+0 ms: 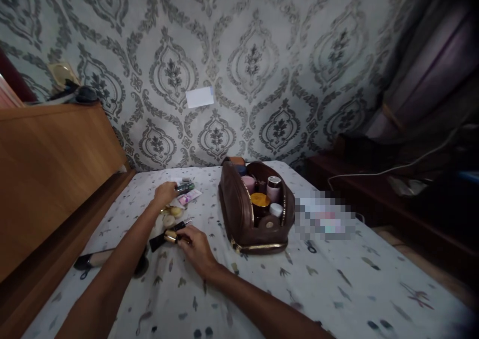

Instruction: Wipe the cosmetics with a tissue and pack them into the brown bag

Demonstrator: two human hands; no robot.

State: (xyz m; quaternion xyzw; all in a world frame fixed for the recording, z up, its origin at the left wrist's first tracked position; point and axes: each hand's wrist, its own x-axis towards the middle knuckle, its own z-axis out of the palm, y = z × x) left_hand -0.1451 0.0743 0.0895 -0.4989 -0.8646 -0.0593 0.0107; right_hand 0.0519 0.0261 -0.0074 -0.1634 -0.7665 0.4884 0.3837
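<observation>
My left hand (165, 195) reaches to the far side of the cosmetics, its fingers closed on a small dark tube (185, 188) with a green end. Nearer to me, my right hand (196, 249) pinches a makeup brush (170, 236) with a gold band and a black, flared end pointing left. Between the hands lie a pink and white tube (189, 196), round yellowish items (169, 221) and a slim dark item with a clear end (183, 224). Right of them stands a brown toiletry bag (235, 209), unzipped, holding a jar with an amber lid (260, 199) and several other containers.
A long black-and-beige item (97, 258) lies at the left, partly behind my left forearm. The patterned sheet (254, 299) meets a wooden board (56, 164) on the left and a papered wall behind. A blurred-out patch (325, 214) sits right of the bag.
</observation>
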